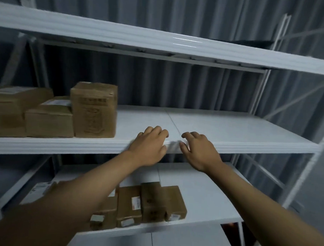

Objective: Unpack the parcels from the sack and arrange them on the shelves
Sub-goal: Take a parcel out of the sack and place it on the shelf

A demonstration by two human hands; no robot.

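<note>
A: Start at the left. What stands on the middle shelf [231, 129]?

B: Three brown cardboard parcels in a row at its left end: a wide box [7, 108] cut by the frame edge, a lower box [49, 119] beside it, then a tall box [94, 110] standing upright with faint print on its face. The rest of that white board is bare, with a seam running down its middle.

A: And the hands?

B: The left hand [149, 146] lies over the front edge of the shelf, fingers loosely curled and close together, holding nothing. The right hand [199, 150] is just beside it, fingers bent and slightly spread, also holding nothing. Motion blur sits between them.

A: Below?

B: On the lower shelf [209, 199], small parcels [150, 202] stand side by side, partly hidden by the left forearm.

A: The room?

B: White metal racking with an upper shelf [124, 35], against a grey corrugated wall [177, 86]. No sack is in view.
</note>
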